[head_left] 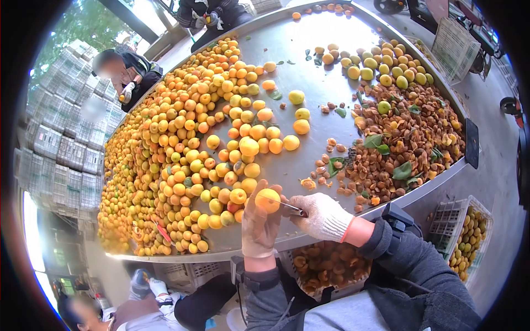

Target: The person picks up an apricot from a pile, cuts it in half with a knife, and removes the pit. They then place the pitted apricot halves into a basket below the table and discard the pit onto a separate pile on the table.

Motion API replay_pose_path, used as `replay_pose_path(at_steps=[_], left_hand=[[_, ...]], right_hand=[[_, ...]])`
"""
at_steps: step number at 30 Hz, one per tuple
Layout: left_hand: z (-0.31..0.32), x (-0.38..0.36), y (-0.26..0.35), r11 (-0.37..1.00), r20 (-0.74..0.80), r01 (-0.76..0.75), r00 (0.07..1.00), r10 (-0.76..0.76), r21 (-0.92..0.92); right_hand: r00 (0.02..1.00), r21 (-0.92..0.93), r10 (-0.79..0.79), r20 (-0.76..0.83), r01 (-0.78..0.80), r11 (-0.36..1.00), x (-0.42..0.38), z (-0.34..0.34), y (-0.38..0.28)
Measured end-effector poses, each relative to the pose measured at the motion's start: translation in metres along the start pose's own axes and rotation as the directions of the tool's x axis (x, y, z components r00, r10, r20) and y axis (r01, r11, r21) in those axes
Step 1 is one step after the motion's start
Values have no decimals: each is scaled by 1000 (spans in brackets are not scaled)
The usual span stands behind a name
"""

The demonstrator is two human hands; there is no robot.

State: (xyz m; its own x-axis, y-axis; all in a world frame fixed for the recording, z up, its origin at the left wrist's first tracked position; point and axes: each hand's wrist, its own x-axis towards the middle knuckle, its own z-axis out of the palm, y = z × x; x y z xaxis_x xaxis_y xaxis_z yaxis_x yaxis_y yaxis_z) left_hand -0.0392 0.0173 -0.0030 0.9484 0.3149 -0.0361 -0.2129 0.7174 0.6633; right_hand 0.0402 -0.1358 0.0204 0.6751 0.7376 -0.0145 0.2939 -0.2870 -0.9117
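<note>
My left hand [258,230], in a pale work glove, is closed around a yellow-orange apricot [268,200] above the near edge of the metal table [292,176]. In my right hand [324,216], in a white knitted glove, I grip a small knife [292,208]. Its thin blade reaches left and lies against the upper side of the fruit. Just beyond my left hand spreads a large heap of whole apricots [182,149]. Below my hands, a crate of halved apricots [331,263] stands against the table, partly hidden by my arms.
Pits and scraps [406,149] with leaves cover the table's right side; greenish-yellow fruit [397,66] lies behind them. A crate of apricots [469,240] stands at lower right. Co-workers sit at far left [132,71], far end [212,16] and lower left [138,311]. A red-handled knife [164,231] lies in the heap.
</note>
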Motion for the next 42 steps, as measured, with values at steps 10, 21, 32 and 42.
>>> replay_pose_path(at_steps=[10,21,32,42], left_hand=[[21,-7,6,814,-30,4,999,17,581],[28,-12,-4,607,-70,-57,981,183,792],[22,-13,-1,937,-155,123,985,-75,327],[27,-13,-9,596,7,-239,931,365,766]], right_hand=[[989,-72,62,137,-53,996,6,-5,2],[1000,-190,7,-9,-9,982,5,-2,6],[989,-171,-126,-75,112,979,8,8,12],[997,-205,-59,48,68,976,16,8,10]])
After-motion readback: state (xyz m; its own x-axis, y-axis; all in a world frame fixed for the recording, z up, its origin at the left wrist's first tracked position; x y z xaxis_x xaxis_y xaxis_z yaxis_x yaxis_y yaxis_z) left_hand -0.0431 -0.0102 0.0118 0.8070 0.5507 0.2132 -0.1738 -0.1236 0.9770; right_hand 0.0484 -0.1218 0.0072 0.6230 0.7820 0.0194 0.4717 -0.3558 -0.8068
